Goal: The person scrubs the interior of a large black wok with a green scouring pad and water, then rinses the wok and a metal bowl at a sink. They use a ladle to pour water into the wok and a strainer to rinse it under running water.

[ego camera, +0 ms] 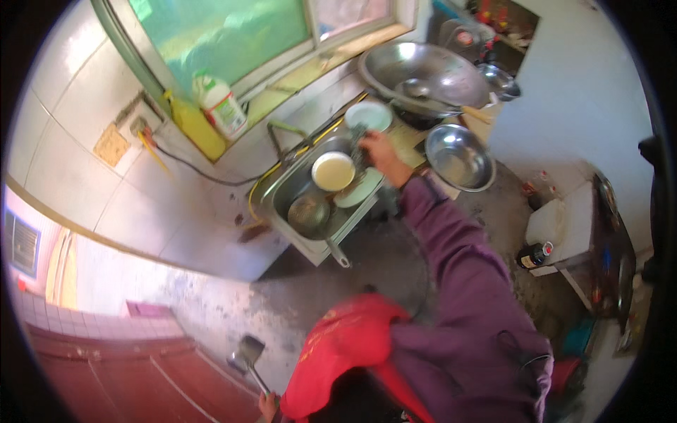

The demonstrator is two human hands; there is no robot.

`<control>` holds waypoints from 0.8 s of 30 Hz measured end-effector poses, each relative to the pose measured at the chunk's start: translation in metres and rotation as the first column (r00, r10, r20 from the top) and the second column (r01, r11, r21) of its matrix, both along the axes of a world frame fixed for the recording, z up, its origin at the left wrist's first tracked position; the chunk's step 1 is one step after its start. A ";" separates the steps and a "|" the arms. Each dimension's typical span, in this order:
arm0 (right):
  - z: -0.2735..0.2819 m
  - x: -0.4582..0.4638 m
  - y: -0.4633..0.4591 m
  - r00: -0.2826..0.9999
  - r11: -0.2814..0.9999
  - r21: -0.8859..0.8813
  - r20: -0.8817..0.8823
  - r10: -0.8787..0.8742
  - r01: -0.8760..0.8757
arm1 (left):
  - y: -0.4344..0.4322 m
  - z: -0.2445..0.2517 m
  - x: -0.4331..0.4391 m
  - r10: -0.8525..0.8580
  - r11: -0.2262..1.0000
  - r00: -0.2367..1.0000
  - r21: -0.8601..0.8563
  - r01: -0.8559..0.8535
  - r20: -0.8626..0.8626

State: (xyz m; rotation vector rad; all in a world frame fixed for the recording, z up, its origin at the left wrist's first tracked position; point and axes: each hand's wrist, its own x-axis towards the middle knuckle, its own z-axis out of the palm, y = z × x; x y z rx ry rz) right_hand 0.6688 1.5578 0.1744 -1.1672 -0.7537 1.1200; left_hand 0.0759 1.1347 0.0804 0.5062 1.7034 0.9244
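My right hand (380, 153) reaches over the far end of a stainless steel sink (283, 198), its fingers closed on a dark, blurred scouring pad (359, 136). Low in view, my left hand (268, 406) grips the handle of a metal cooking turner (249, 350), held well away from the sink. Inside the sink sits a white bowl (333, 172) of cloudy, pale liquid. A pale plate (362, 190) lies tilted beside it. A perforated skimmer or strainer (308, 214) rests in the near end, its handle across the rim. Another pale plate (368, 115) lies just beyond my right fingers.
A large metal wok (428, 74) holding a ladle stands past the sink, with a steel basin (459, 157) nearer. The faucet (285, 140) rises along the wall side. A yellow bottle (195, 127) and white jug (221, 106) stand by the window. A dark bottle (534, 255) is at right.
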 end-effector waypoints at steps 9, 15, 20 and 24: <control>-0.005 0.044 0.027 0.996 0.993 -0.097 -0.050 0.069 -0.074 | 0.148 0.079 0.111 -0.507 0.858 0.813 -0.079 0.507 -0.288; 0.024 0.042 -0.013 0.994 0.991 -0.077 -0.018 0.111 -0.112 | 0.276 0.038 0.176 -0.618 0.480 0.162 -0.207 0.852 -0.769; 0.084 0.069 -0.028 0.996 0.997 -0.018 0.043 0.076 -0.075 | 0.347 0.010 0.226 -0.608 0.390 -0.167 -0.475 0.789 -0.776; 0.146 0.120 -0.026 0.992 0.994 0.076 0.098 0.077 -0.084 | 0.372 -0.019 0.248 -0.575 0.382 -0.261 -0.537 0.753 -0.775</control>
